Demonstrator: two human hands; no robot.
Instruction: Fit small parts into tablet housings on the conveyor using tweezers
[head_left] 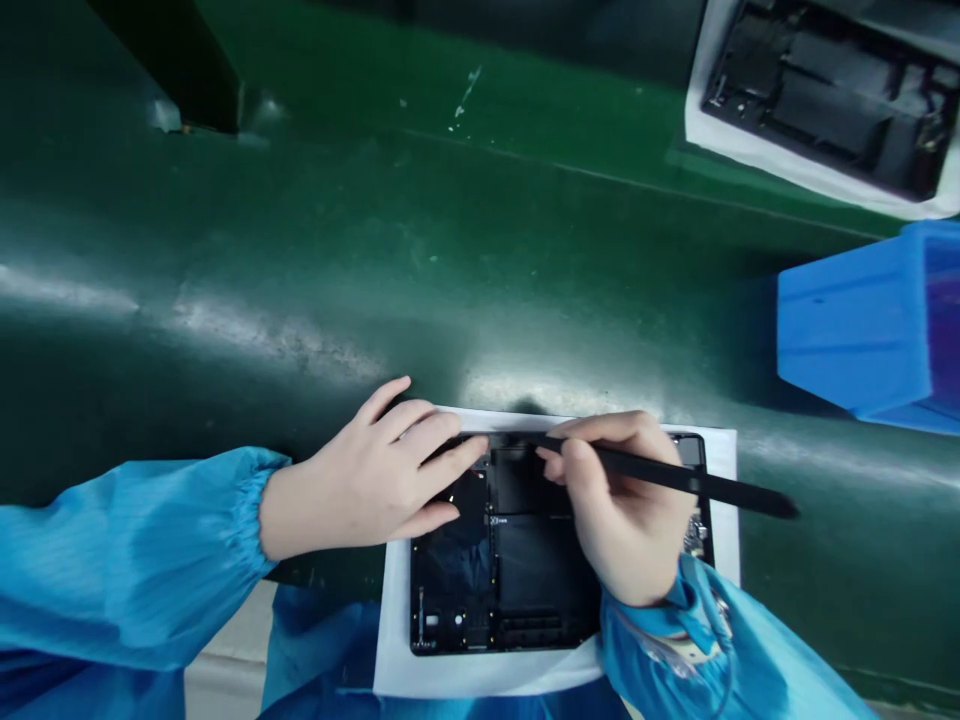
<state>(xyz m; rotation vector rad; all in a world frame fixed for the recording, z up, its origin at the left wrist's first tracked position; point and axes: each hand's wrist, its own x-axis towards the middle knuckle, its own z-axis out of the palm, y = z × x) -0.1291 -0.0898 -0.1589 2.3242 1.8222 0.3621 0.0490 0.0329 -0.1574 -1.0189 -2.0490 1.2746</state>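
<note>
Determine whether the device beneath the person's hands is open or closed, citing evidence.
Open: no cover lies over the device; inner panels and small fittings show around the right hand.

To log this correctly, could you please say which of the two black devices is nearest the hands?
The lower device, under the left hand and right hand; the upper-right device lies away from both.

The right hand (626,510) grips a slim black tool (731,490); the left hand (375,475) lies, fingers spread, over the same black device (547,570). A white sheet (397,630) sits under it. Beyond the right hand, farther right, are a blue bin (847,335) and a second device (832,100).
</note>
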